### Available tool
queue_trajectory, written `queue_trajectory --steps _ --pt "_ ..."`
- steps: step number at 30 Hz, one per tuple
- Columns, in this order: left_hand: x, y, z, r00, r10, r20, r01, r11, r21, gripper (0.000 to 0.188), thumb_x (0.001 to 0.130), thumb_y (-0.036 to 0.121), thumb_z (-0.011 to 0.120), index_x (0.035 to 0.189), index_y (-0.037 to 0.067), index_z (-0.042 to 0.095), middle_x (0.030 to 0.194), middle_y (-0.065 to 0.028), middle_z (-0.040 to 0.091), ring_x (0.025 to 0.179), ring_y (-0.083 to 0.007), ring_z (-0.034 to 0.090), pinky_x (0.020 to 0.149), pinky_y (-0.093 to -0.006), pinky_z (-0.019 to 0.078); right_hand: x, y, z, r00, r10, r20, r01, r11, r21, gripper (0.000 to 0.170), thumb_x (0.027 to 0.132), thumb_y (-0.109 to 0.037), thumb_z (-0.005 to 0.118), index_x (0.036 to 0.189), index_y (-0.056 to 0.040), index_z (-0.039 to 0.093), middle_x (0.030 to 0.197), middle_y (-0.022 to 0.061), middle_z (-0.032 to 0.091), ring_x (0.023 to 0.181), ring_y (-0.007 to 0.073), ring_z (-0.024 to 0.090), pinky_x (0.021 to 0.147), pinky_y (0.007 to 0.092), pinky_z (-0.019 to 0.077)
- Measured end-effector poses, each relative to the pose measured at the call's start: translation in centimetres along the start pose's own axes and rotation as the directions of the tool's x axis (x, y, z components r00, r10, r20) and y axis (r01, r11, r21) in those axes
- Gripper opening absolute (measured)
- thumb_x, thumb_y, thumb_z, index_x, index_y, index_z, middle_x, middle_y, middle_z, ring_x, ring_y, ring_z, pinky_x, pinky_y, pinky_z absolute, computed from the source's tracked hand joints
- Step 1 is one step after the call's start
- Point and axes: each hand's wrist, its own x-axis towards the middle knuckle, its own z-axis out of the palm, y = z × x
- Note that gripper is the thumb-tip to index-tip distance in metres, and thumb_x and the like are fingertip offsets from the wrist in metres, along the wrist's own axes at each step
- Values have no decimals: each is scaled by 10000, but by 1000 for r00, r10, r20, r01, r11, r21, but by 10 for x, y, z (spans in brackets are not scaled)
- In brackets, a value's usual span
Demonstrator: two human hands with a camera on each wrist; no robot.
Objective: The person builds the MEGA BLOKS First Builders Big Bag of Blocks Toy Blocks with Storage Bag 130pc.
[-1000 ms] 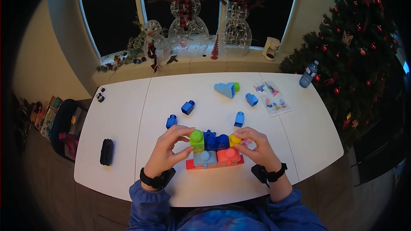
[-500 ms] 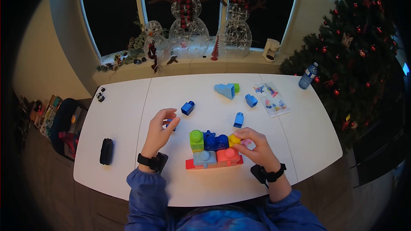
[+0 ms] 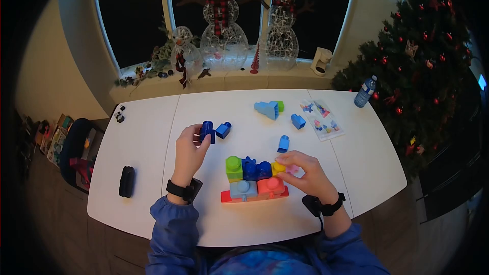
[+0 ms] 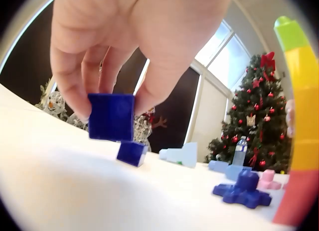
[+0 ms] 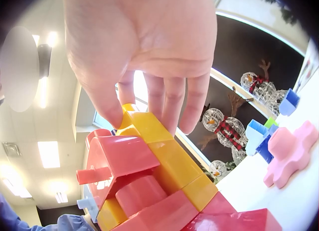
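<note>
Above a table (image 3: 140,153), hands (image 3: 189,158), blue block (image 3: 207,131) (held)

Noting one glossy dark-blue block (image 3: 206,130), hanging above the white tabletop (image 3: 242,226). Noting also a multicoloured block assembly (image 3: 263,187), standing on its red base (image 3: 225,197), bearing a lime block (image 3: 234,169) and yellow block (image 3: 277,168) at opposite ends.

The head camera looks forward and down from above the fingers (image 3: 298,159) at the table (image 3: 147,165), each wrist camera (image 3: 194,190) peeks close past its own fingers, and head and left wrist share the tree (image 3: 407,66) beyond them.
</note>
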Motion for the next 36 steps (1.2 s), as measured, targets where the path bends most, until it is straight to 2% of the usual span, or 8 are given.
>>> queue_trajectory --steps 3,5,9,21,30,33,34,36 --pt "-22 68 -11 991 71 113 -2 855 -518 350 905 52 736 1236 -37 665 1096 -141 716 1009 -224 713 938 -345 552 29 -35 -13 998 -52 20 53 998 -32 438 891 -127 809 1293 -49 652 1279 155 687 1145 299 689 959 378 549" --pt "-34 89 -5 961 260 98 -170 830 -532 371 907 50 741 1260 -28 658 1104 -117 711 1059 -209 692 967 -337 532 44 -54 -8 1000 11 -2 -11 999 52 510 894 -135 805 1357 -47 610 1302 171 675 1166 303 680 983 387 540" --pt "-47 92 0 908 390 157 -314 877 -362 399 873 78 781 1258 32 686 1166 -124 716 1071 -258 683 896 -347 526 60 -58 7 996 -88 -4 87 980 177 570 898 -118 793 1411 -36 561 1278 174 682 1136 307 694 973 394 546" --pt "-66 50 -9 919 187 347 -84 953 -292 495 789 48 886 1217 -27 648 1117 -120 729 1078 -222 721 988 -379 562 43 -37 23 992 -90 87 82 993 91 405 893 -74 783 1269 -10 649 1186 159 708 1061 313 715 914 376 569" --pt "-59 54 -15 890 261 374 -190 958 -215 461 830 124 874 1215 -13 663 1072 -98 733 1040 -216 725 959 -368 572 39 -30 30 985 -161 56 157 985 74 438 889 -80 790 1301 -30 650 1197 158 706 1075 323 707 927 384 562" --pt "-37 31 -18 890 318 328 -166 894 -416 496 819 198 879 1232 12 678 1091 -119 737 984 -231 738 886 -350 589 37 -31 21 991 -129 23 128 991 41 447 899 -102 788 1320 -43 647 1216 153 708 1085 313 706 943 390 556" --pt "-25 21 -18 920 261 292 -109 887 -449 524 839 279 864 1252 21 669 1095 -123 733 1007 -231 724 871 -361 588 29 -31 17 998 -62 -9 62 997 54 447 905 -109 784 1326 -47 645 1217 151 710 1086 307 706 944 389 555" --pt "4 10 -9 967 71 245 -22 980 -199 550 839 349 855 1228 8 669 1065 -135 727 996 -245 714 861 -367 583 15 -27 9 998 28 -52 -25 998 60 432 915 -117 775 1322 -48 649 1209 147 714 1082 294 708 940 381 553"
